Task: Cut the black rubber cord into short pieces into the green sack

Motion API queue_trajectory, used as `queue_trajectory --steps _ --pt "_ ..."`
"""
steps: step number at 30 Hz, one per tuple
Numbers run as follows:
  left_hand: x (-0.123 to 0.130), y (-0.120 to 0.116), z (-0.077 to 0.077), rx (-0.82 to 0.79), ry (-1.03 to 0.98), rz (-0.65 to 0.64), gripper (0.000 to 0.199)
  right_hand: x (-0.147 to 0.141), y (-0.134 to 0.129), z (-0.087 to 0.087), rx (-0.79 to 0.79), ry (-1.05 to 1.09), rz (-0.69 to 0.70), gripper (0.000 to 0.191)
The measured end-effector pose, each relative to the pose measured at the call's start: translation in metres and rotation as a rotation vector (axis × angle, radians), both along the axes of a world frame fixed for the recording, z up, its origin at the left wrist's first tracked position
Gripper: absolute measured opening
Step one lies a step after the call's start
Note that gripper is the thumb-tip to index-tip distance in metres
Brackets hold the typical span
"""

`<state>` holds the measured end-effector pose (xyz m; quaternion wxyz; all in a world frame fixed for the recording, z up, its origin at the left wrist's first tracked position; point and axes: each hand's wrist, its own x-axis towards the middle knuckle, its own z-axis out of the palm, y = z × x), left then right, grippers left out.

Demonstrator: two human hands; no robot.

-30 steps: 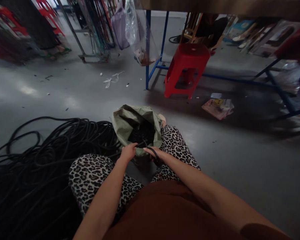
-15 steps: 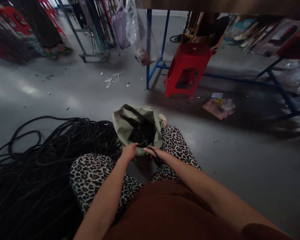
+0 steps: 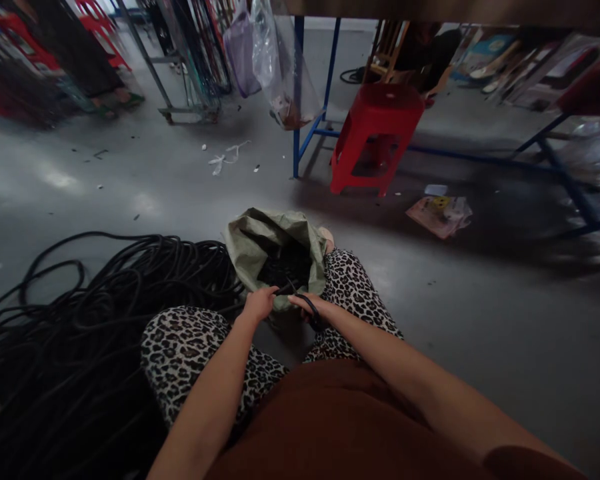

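Between my knees stands an open green woven sack [image 3: 245,247], its rim folded outward. Dark short pieces [image 3: 287,260] lie inside it, too dim to make out singly. My left hand [image 3: 260,305] is closed at the near rim, pinching the end of a black cord [image 3: 283,290] that points over the opening. My right hand [image 3: 307,305] is wrapped round the black handles of scissors [image 3: 310,308], whose blades reach toward the cord end. Whether the blades touch the cord I cannot tell. To the left, a big tangled heap of black cord [image 3: 145,287] lies on the floor.
A red plastic stool [image 3: 380,123] stands ahead by a blue-legged table [image 3: 297,100], with a clear plastic bag [image 3: 280,73] hanging from it. A wheeled rack [image 3: 180,80] and another person's legs [image 3: 80,53] are at back left. Plastic packaging [image 3: 440,215] lies on the floor.
Almost nothing differs. The cord end shows slightly more above the sack's opening, and both hands have stayed in place at the rim.
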<state>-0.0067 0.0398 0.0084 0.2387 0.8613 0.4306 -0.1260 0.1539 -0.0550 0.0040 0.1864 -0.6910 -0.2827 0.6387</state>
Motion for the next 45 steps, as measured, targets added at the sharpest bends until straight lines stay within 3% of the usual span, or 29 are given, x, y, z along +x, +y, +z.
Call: queue_trajectory --steps 10,14,19,32,39,45 --pt "0.0 0.0 -0.002 -0.063 0.009 0.018 0.039 -0.002 0.001 0.006 0.029 -0.117 0.048 0.038" --pt "0.002 -0.001 -0.003 -0.074 0.013 0.016 0.038 -0.004 0.001 0.006 0.02 -0.134 -0.004 0.035" --pt "0.004 -0.004 -0.004 -0.064 -0.005 0.018 0.037 -0.003 0.002 0.004 0.009 -0.137 -0.042 0.034" --pt "0.001 -0.002 -0.004 -0.05 0.016 0.059 0.035 0.001 0.002 -0.011 0.013 -0.201 0.01 0.033" --pt "0.0 0.0 -0.009 -0.036 0.061 0.062 0.035 0.003 0.002 -0.01 0.038 -0.265 0.048 0.036" --pt "-0.002 0.003 -0.011 -0.012 0.038 0.072 0.035 0.004 0.003 -0.014 0.023 -0.23 -0.007 0.036"
